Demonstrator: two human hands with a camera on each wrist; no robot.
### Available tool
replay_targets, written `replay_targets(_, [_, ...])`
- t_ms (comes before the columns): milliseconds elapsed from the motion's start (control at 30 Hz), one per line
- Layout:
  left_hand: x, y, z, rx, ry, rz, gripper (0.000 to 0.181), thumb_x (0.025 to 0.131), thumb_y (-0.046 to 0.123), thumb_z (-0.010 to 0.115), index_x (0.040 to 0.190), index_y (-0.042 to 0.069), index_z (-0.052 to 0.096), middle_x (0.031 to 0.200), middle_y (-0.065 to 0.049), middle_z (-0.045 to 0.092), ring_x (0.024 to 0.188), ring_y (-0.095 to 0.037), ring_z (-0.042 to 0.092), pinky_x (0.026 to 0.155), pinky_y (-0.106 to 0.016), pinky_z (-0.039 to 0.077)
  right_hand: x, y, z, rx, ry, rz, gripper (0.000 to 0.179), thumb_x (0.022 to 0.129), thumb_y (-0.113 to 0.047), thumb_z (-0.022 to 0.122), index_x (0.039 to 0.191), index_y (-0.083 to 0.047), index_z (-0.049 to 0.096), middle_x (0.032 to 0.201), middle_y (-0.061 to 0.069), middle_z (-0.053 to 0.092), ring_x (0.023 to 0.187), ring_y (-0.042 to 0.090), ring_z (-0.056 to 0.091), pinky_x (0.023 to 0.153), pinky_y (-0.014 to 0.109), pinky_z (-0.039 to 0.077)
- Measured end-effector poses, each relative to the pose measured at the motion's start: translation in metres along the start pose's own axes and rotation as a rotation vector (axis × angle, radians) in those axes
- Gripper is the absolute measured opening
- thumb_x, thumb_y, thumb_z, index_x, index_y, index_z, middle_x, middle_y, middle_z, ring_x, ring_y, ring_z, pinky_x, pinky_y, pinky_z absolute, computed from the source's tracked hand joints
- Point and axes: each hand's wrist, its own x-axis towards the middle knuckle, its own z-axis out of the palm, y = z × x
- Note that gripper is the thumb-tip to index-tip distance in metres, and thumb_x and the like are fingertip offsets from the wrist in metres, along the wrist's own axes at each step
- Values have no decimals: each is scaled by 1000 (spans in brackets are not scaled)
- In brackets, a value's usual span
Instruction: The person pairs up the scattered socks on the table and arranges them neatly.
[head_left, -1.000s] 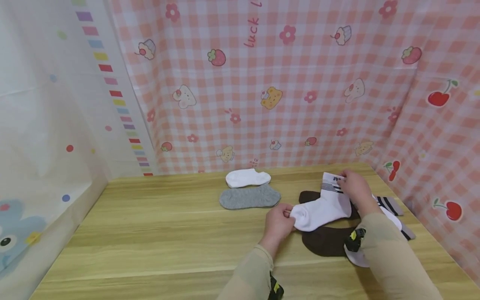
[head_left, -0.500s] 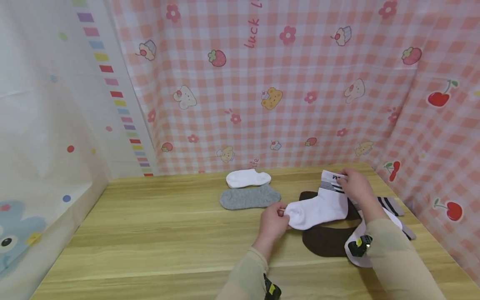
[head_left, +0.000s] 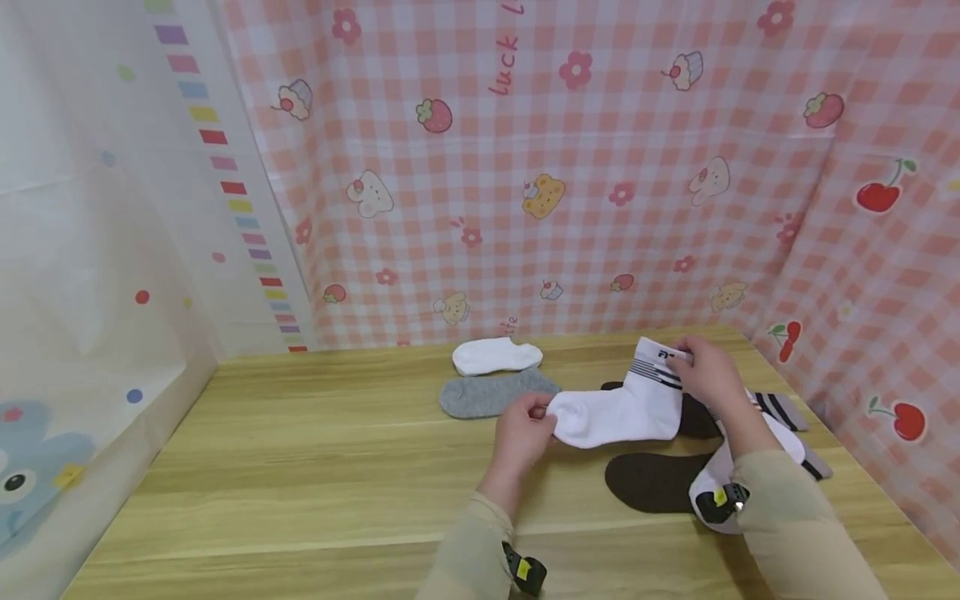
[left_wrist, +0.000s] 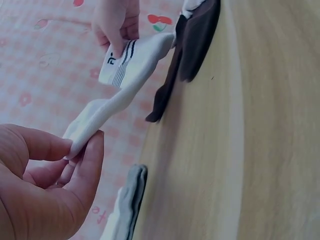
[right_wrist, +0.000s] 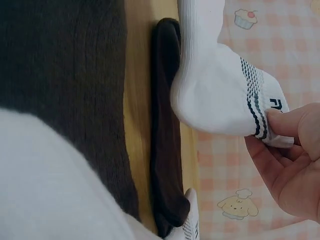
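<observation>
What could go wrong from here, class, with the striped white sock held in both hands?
The left hand pinches only one end of the striped white sock, so that end might slip free. In the head view, the hand partly hides the grey sock, so lowering it there could knock that sock askew.

Over my remote feed I find a curtained tabletop corner, fitted out like a recording booth. A wood-grain table (head_left: 300,475) stands against a pink checked cloth (head_left: 480,183) printed with cupcakes and strawberries; a white cloth (head_left: 67,217) with coloured dots hangs along the left. I note a black device (head_left: 527,573) at each wrist. Home or studio, I cannot determine.
</observation>
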Motion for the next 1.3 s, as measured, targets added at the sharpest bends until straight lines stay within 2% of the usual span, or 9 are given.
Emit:
replay_targets(167, [1,1,-10,-11,-1,-6,19,86,-10,62,103,-7,69,85,-12,62,70,-13,59,66,-40,59,-4,-6,-1,16,-5,-3,22,96,-11,60,108,6,57,97,26,61,86,39,54,77,55,43])
replay_targets(267, [2,1,-16,-14,-3,11,19,85,-11,62,103,-9,68,85,-15,63,70,-13,58,68,-43,59,-6,-10,-2,23,-15,6,23,97,-12,60,110,7,56,98,26,60,86,38,53,76,53,44])
replay_targets(533, [5,1,-34,-41,-13,23,22,85,-12,62,106,-11,67,85,-14,65,72,-15,60,73,-46,58,-11,-16,-4,44,-19,-11,25,97,-14,61,112,6,56,97,25,61,84,36,55,72,48,46])
replay_targets(1000, [8,4,-70,1,-49,50,25,87,-11,61,112,-12,66,91,-17,66,75,-15,62,73,-42,59,-23,-37,-3,83,-36,-79,21,95,-13,65,106,4,58,86,16,65,71,24,60,63,37,47])
replay_targets(1233, [10,2,-88,27,-57,74,25,87,-13,60,112,-13,66,89,-16,66,77,-15,62,70,-36,59,-28,-45,6,92,-43,-131,20,92,-10,67,103,4,60,85,14,65,71,22,58,64,36,46])
replay_targets(1300, [11,2,-93,43,-55,79,25,88,-14,60,112,-13,66,91,-19,66,78,-17,62,69,-35,59,-29,-46,9,100,-51,-152,19,92,-10,68,102,4,60,83,12,65,68,20,59,63,36,47])
